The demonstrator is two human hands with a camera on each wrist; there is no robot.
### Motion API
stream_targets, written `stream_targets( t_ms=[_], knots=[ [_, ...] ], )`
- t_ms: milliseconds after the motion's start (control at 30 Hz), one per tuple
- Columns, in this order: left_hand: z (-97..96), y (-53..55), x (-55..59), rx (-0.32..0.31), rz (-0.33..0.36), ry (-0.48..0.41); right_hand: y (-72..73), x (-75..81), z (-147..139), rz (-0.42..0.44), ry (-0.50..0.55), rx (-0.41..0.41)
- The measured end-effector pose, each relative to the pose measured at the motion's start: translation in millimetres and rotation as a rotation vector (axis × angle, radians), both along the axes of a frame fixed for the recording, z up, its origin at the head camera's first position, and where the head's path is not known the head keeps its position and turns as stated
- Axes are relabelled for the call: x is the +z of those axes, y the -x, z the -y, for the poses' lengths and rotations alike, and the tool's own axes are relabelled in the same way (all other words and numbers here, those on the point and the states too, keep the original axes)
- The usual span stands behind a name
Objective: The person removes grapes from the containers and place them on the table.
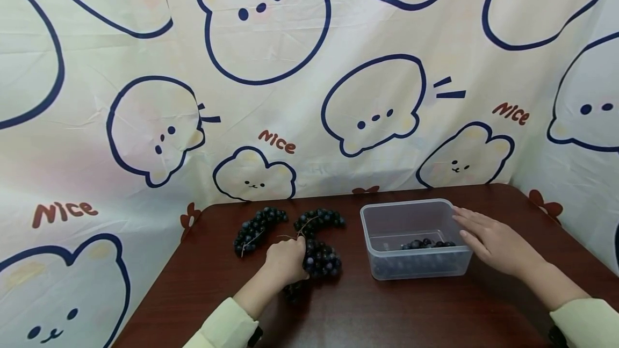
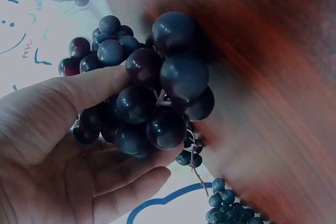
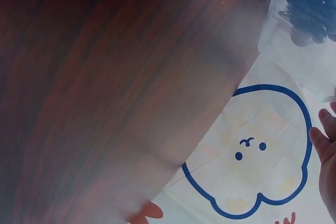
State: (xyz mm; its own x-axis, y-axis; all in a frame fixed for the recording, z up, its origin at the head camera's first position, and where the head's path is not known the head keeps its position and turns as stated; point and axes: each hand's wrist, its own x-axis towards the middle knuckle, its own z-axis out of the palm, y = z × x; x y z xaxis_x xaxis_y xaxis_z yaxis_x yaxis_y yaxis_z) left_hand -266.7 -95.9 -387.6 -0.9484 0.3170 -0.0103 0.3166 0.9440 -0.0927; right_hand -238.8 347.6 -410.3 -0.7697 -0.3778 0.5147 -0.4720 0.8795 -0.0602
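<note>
My left hand (image 1: 286,260) grips a bunch of dark grapes (image 1: 321,259), thumb on one side and fingers curled under it in the left wrist view (image 2: 163,87). Two more grape bunches lie behind it: one at the left (image 1: 258,230), another just beyond the held one (image 1: 319,220). To the right stands a clear plastic container (image 1: 411,254) with several dark grapes (image 1: 427,244) inside. My right hand (image 1: 498,240) has its fingers extended at the container's right rim. Only part of that hand (image 3: 328,145) shows in the right wrist view.
The dark brown wooden table (image 1: 387,316) carries everything. A pale curtain (image 1: 309,106) printed with bear outlines hangs along its back edge and sides. Some dark grapes (image 1: 293,291) show below my left hand.
</note>
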Motion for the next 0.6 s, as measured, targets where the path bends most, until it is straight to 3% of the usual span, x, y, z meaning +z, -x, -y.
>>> stream_targets(
  t_ms=[367, 600],
  knots=[
    [3.0, -4.6, -1.8, -0.101, 0.099, 0.036, -1.9, 0.0, 0.7, -0.004, 0.001, -0.002],
    [6.9, -2.3, -3.0, -0.112, 0.138, 0.013, -1.2, -0.7, 0.4, -0.02, -0.007, 0.004]
  ],
)
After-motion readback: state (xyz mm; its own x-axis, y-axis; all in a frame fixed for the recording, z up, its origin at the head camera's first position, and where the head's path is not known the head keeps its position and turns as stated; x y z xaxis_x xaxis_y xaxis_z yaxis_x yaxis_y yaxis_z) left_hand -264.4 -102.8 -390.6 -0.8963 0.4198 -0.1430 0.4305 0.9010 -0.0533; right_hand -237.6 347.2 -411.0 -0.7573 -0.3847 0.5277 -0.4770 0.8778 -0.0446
